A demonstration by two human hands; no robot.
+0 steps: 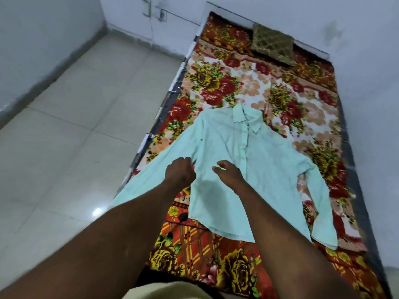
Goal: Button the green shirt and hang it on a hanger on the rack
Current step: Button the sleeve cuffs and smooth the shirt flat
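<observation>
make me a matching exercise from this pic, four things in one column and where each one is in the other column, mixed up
Things
1. green shirt
2. brown cushion
3. left hand
4. floor tiles

Places
a. at the far end of the floral blanket
b. left of the blanket in the picture
c. spread out on the middle of the blanket
d. on the shirt, where a sleeve meets the body

Pairs: 1-c, 2-a, 3-d, 4-b

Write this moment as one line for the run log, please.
shirt: flat on bed, front up | left hand: grips shirt at armpit | right hand: over shirt, fingers loosely curled | rack: not in view
</observation>
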